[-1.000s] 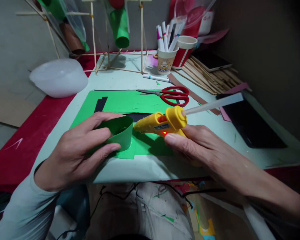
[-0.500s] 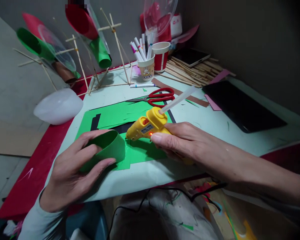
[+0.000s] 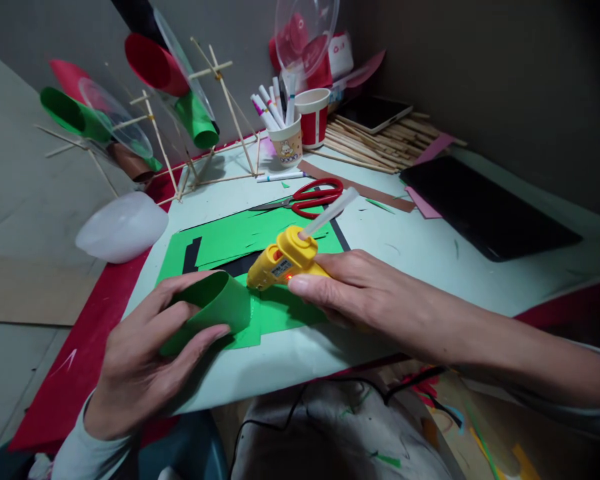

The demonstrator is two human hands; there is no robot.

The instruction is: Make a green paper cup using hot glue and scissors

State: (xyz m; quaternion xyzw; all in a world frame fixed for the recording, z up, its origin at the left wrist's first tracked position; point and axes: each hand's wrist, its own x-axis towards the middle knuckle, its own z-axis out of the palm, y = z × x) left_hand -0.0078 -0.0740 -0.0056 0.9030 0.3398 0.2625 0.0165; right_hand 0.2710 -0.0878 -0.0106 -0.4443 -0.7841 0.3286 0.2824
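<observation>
My left hand [image 3: 145, 353] is curled around a rolled strip of green paper [image 3: 215, 310], pinning it against the table near the front edge. My right hand [image 3: 350, 290] grips a yellow glue gun [image 3: 283, 260] with a clear glue stick poking out the back and a red light on. Its nozzle points left at the flat end of the green strip, right beside the roll, where the paper looks wet and shiny. Green and black paper sheets [image 3: 240, 233] lie under both.
Red scissors [image 3: 313, 195] lie behind the sheets. Cups of markers [image 3: 286, 137], a stick frame with coloured paper cones [image 3: 195, 120], wooden sticks [image 3: 375, 140], a black tablet [image 3: 485, 210] and a white plastic lid [image 3: 123, 227] stand around. A black cord runs below the table edge.
The view has swung and tilted. The glue gun has shifted left along with my right hand, its nozzle closer to the roll. My left hand still holds the roll.
</observation>
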